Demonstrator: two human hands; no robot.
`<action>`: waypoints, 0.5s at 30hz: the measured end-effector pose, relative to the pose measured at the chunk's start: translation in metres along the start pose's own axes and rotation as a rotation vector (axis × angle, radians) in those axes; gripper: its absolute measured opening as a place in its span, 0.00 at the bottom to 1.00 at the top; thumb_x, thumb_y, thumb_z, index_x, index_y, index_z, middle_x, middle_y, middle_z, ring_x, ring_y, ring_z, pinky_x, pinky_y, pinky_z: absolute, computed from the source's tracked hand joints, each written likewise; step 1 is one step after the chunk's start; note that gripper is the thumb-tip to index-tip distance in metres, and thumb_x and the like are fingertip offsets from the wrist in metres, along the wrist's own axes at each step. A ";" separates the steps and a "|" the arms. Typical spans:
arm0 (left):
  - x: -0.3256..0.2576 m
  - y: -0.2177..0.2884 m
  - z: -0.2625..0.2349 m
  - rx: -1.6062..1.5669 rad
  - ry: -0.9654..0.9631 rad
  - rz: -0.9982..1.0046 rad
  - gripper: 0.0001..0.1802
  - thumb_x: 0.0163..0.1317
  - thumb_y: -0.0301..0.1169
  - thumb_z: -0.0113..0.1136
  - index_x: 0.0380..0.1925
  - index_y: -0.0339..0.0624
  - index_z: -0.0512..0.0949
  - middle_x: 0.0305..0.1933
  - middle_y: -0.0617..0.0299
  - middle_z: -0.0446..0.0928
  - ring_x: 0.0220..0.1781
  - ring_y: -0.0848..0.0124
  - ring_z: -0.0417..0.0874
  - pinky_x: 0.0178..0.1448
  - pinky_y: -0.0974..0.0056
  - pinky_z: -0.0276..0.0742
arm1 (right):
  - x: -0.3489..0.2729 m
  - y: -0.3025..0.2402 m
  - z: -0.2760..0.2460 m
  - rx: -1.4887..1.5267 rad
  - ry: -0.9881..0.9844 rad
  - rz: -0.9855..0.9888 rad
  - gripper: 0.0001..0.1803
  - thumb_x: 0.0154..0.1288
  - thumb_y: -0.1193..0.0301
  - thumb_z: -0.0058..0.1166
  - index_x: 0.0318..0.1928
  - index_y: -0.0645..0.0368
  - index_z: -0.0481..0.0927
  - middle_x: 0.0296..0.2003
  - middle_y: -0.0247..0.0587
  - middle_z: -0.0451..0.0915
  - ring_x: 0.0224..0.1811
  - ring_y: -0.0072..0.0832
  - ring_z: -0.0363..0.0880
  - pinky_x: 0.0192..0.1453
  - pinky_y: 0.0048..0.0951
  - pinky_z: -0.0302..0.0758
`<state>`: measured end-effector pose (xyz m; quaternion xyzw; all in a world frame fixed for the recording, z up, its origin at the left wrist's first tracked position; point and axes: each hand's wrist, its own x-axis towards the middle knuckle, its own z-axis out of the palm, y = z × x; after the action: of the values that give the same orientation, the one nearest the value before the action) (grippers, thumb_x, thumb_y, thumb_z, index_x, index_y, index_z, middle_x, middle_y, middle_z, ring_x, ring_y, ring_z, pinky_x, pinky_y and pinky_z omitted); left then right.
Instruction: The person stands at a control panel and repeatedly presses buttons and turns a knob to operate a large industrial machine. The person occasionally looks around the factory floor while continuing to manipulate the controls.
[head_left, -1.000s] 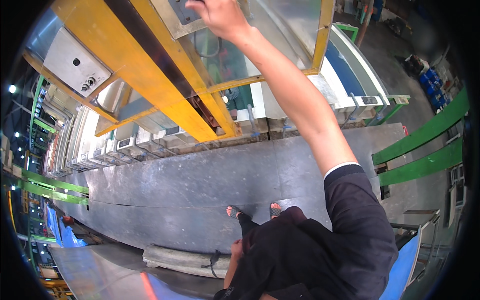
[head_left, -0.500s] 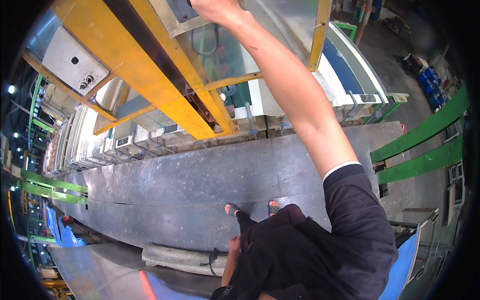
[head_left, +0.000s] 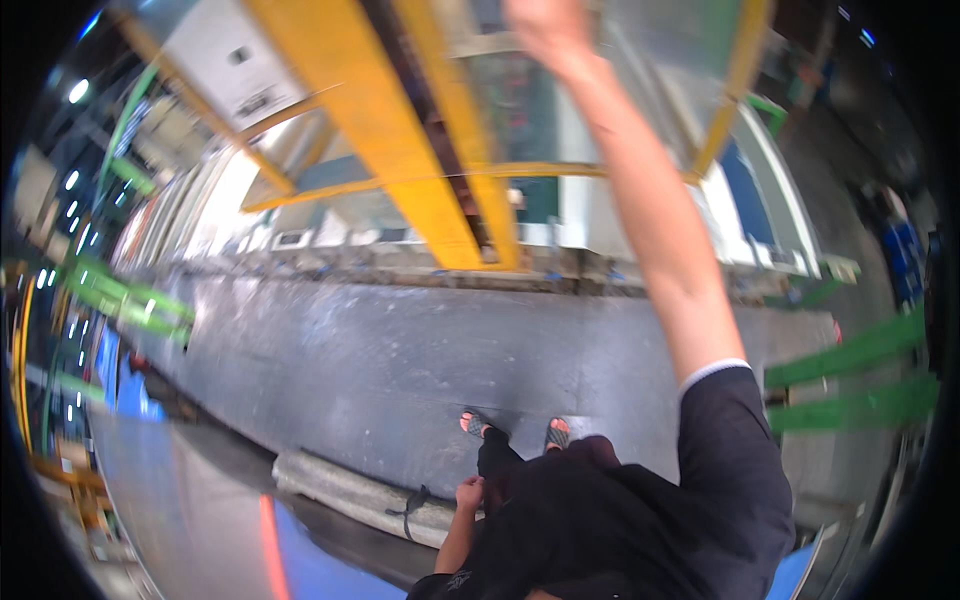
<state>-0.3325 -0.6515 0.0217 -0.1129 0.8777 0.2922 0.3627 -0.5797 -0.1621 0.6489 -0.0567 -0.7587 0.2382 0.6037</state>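
My right arm stretches up and forward to the top of the picture. There my right hand (head_left: 548, 28) is blurred and partly cut off by the edge, so its fingers cannot be made out. It is at a pale metal panel (head_left: 480, 43) mounted beside the yellow frame (head_left: 385, 120). Hanging low beside my thigh, my left hand (head_left: 470, 492) has its fingers curled in, with nothing visible in it.
A white control box (head_left: 235, 65) sits on the yellow frame's left. Behind the frame runs a long row of pale tanks (head_left: 350, 225). Green rails (head_left: 850, 350) stand at the right. A rolled grey mat (head_left: 340, 490) lies behind me on the left. Grey flooring (head_left: 340, 350) stretches between.
The view has swung, so the yellow frame and panel appear farther right. My right arm stays raised to the panel, and my left hand still hangs low.
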 end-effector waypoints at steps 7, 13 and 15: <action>-0.017 -0.002 -0.025 0.028 -0.005 -0.130 0.22 0.50 0.50 0.50 0.41 0.51 0.78 0.44 0.54 0.77 0.50 0.58 0.75 0.55 0.58 0.69 | 0.003 0.063 0.013 -0.080 0.125 0.070 0.18 0.68 0.59 0.37 0.46 0.57 0.74 0.34 0.38 0.80 0.39 0.26 0.78 0.44 0.26 0.71; -0.018 -0.018 -0.038 -0.043 -0.051 -0.204 0.24 0.49 0.49 0.49 0.43 0.52 0.77 0.46 0.55 0.76 0.50 0.59 0.75 0.55 0.59 0.69 | 0.005 0.069 0.032 -0.060 0.246 0.062 0.17 0.67 0.59 0.35 0.39 0.56 0.75 0.29 0.35 0.78 0.34 0.29 0.77 0.42 0.28 0.71; -0.017 -0.033 -0.043 -0.051 -0.061 -0.224 0.23 0.49 0.48 0.49 0.44 0.52 0.77 0.47 0.55 0.76 0.50 0.59 0.75 0.55 0.59 0.69 | 0.002 0.065 0.037 -0.151 0.250 0.095 0.18 0.67 0.58 0.34 0.37 0.54 0.75 0.28 0.32 0.78 0.34 0.29 0.76 0.41 0.29 0.70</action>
<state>-0.3314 -0.7041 0.0440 -0.2106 0.8405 0.2753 0.4164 -0.6285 -0.1150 0.6171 -0.1668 -0.6898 0.1999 0.6756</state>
